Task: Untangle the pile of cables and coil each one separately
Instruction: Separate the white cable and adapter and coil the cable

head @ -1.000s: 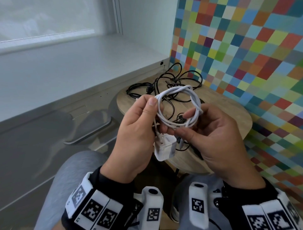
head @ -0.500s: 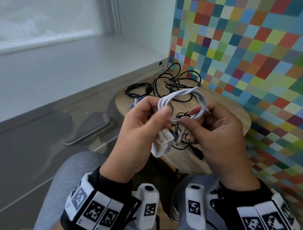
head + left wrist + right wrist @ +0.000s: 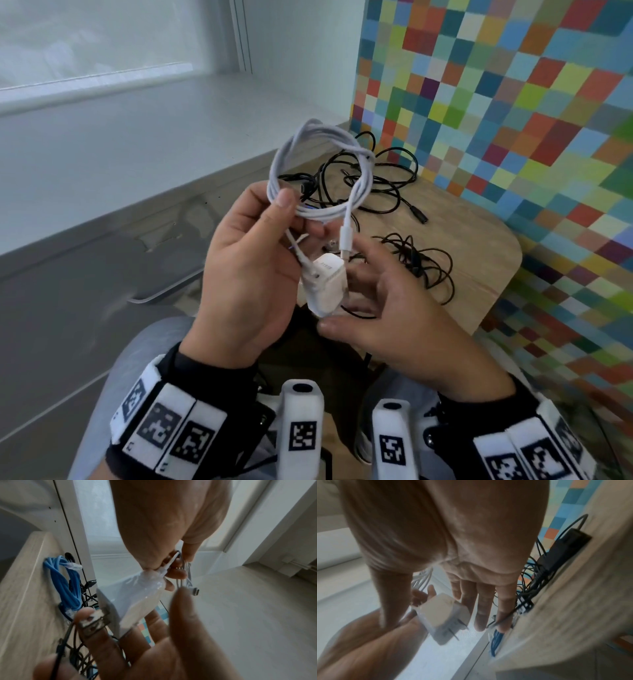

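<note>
We see the left hand (image 3: 250, 270) pinching the coiled white cable (image 3: 318, 171) between thumb and fingers, loop raised above it; the white charger block (image 3: 325, 287) hangs below the grip; the right hand (image 3: 387, 308) is beside the block, fingers spread, holding nothing; the black cables (image 3: 421, 263) lie beyond it on the wooden table (image 3: 479, 246); the blue cable (image 3: 65, 582) rests there too.

We note a multicoloured checkered wall (image 3: 513, 102) on the right, a pale window (image 3: 102, 41) with a white sill (image 3: 137, 137) on the left, grey cabinet fronts (image 3: 68, 291) beneath, and a small wooden table (image 3: 479, 246) in diffuse daylight
</note>
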### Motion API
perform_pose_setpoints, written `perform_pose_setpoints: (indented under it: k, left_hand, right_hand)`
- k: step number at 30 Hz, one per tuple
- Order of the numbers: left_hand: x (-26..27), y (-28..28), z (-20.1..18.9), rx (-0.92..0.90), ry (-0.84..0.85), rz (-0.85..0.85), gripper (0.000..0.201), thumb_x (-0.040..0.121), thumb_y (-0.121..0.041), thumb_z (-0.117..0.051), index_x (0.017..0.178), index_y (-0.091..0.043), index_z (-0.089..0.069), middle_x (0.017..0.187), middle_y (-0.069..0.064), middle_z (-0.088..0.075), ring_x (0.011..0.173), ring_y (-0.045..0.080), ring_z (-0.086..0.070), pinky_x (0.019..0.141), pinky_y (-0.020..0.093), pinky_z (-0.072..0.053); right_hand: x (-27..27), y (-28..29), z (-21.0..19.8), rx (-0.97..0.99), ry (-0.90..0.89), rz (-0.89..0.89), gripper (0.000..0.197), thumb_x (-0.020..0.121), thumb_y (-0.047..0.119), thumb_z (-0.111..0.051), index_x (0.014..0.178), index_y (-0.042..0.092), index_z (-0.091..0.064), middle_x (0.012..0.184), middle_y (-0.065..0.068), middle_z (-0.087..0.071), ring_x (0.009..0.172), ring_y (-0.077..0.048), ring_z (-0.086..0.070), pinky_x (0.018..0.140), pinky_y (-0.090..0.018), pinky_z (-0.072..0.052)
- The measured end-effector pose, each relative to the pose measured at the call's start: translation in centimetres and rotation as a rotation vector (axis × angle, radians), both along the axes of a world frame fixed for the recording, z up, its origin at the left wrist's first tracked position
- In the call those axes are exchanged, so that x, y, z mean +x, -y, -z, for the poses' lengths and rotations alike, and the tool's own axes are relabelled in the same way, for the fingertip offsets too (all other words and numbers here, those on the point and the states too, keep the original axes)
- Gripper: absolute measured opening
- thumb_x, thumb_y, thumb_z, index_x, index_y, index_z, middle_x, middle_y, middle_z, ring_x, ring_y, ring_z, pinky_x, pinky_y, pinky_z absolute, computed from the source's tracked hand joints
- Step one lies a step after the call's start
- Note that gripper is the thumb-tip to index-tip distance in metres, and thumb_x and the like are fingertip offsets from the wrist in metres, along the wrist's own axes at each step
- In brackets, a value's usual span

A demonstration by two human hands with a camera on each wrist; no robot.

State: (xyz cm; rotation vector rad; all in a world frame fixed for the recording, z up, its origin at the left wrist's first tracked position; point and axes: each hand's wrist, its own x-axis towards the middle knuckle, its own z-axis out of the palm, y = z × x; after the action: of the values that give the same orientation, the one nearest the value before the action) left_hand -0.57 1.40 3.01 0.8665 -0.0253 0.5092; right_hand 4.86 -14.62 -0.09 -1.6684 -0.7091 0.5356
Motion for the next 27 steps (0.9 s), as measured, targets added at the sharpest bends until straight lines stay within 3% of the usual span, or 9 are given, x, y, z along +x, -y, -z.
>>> perform_pose_setpoints:
  k: [4,8,10,12,15,19,23,25,27]
  left_hand:
    - [-0.2,-1.7,0.1,0.003,0.008,0.023,0.009,0.1,-0.013,-0.053,0.095,-0.009,-0.06,0.076,0.009,-0.062,0.072,0.019,-0.066,0.078,0.037,-0.058]
    - [0.1,-3.4,0.8,0.242,-0.158,-0.111,0.011,0.099,-0.019,-0.059,0.093,-0.012,-0.065,0.085,0.014,-0.065,0.079,0.025,-0.066,0.078,0.041,-0.057]
    - [0.4,-3.8,1.3,0.371,-0.242,-0.169,0.014,0.1,-0.018,-0.062,0.089,-0.015,-0.07,0.088,0.017,-0.067,0.081,0.027,-0.066,0.078,0.04,-0.057]
    - [0.6,-4.1,1.9,0.474,-0.307,-0.167,0.018,0.1,-0.018,-0.063,0.087,-0.02,-0.074,0.09,0.017,-0.071,0.082,0.029,-0.067,0.078,0.041,-0.058]
    - [0.8,-4.9,2.8,0.588,-0.377,-0.109,0.019,0.099,-0.017,-0.065,0.085,-0.021,-0.076,0.082,0.012,-0.072,0.073,0.023,-0.065,0.068,0.036,-0.055]
    - [1.2,-5.5,4.0,0.619,-0.466,-0.065,0.007,0.097,-0.013,-0.068,0.097,-0.01,-0.075,0.078,0.008,-0.07,0.068,0.017,-0.062,0.063,0.032,-0.052]
    - [1.7,-4.5,4.8,0.577,-0.519,-0.061,0.033,0.093,-0.008,-0.072,0.122,-0.022,-0.064,0.076,0.005,-0.071,0.069,0.021,-0.066,0.064,0.033,-0.054]
    - [1.9,-3.6,5.1,0.609,-0.526,-0.042,0.04,0.093,-0.007,-0.072,0.127,-0.026,-0.061,0.073,0.005,-0.07,0.066,0.02,-0.066,0.063,0.03,-0.055]
    - [2.2,-2.5,5.5,0.662,-0.555,-0.016,0.033,0.096,-0.01,-0.07,0.124,-0.027,-0.064,0.074,0.005,-0.072,0.065,0.019,-0.066,0.062,0.029,-0.054]
  right_hand:
    - [-0.8,-0.9,0.0,-0.017,0.114,0.12,0.056,0.084,0.014,-0.084,0.124,0.046,-0.062,0.113,0.008,-0.074,0.107,-0.008,-0.071,0.097,-0.04,-0.059]
    - [-0.1,-0.4,-0.2,0.085,0.06,0.186,0.034,0.089,0.02,-0.079,0.116,0.039,-0.069,0.114,0.003,-0.074,0.103,-0.017,-0.074,0.09,-0.042,-0.062]
    - [0.5,-0.1,0.1,0.083,0.009,0.216,0.031,0.085,0.033,-0.078,0.113,0.043,-0.07,0.116,0.0,-0.073,0.107,-0.025,-0.074,0.093,-0.052,-0.059]
    - [1.0,0.2,0.4,0.06,-0.04,0.199,0.032,0.086,0.031,-0.077,0.114,0.042,-0.07,0.117,-0.003,-0.073,0.106,-0.028,-0.075,0.093,-0.054,-0.06]
    - [1.1,0.5,0.4,0.003,-0.122,0.11,0.033,0.097,0.015,-0.071,0.122,0.035,-0.065,0.12,-0.004,-0.072,0.098,-0.026,-0.078,0.085,-0.04,-0.064]
    - [1.5,1.0,0.3,-0.119,-0.006,0.121,0.026,0.099,0.021,-0.069,0.117,0.039,-0.066,0.116,0.007,-0.073,0.096,-0.009,-0.074,0.076,-0.022,-0.059]
    - [2.4,1.9,-0.1,-0.204,0.095,0.245,0.017,0.1,0.033,-0.065,0.113,0.043,-0.067,0.107,0.014,-0.071,0.097,-0.007,-0.066,0.079,-0.032,-0.054]
    - [2.7,2.4,-0.4,-0.237,0.105,0.288,0.014,0.101,0.034,-0.063,0.113,0.042,-0.066,0.105,0.016,-0.067,0.095,-0.004,-0.061,0.071,-0.028,-0.046]
    - [3.2,2.9,-0.2,-0.281,0.115,0.328,0.014,0.103,0.033,-0.061,0.113,0.041,-0.066,0.105,0.018,-0.064,0.094,-0.003,-0.058,0.068,-0.026,-0.042]
